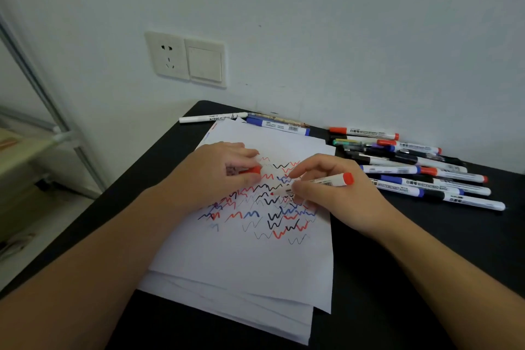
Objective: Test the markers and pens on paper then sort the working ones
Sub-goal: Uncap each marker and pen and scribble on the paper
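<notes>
— What's in your hands?

— My right hand (326,190) grips a white whiteboard marker with a red end plug (318,183), its red tip on the white paper sheet (241,253) among red, blue and black squiggles. My left hand (224,170) presses on the paper, fingers closed round the marker's red cap (251,170).

— Any writing?

— "ACRYLIC" on the slim white pen (213,117) by the wall; "WHITEBOARD" on markers in the pile of red, blue and black pens (420,167) lying right of the paper on the black table (397,278).

Matt paper (241,258), glossy plastic markers (426,176)
</notes>
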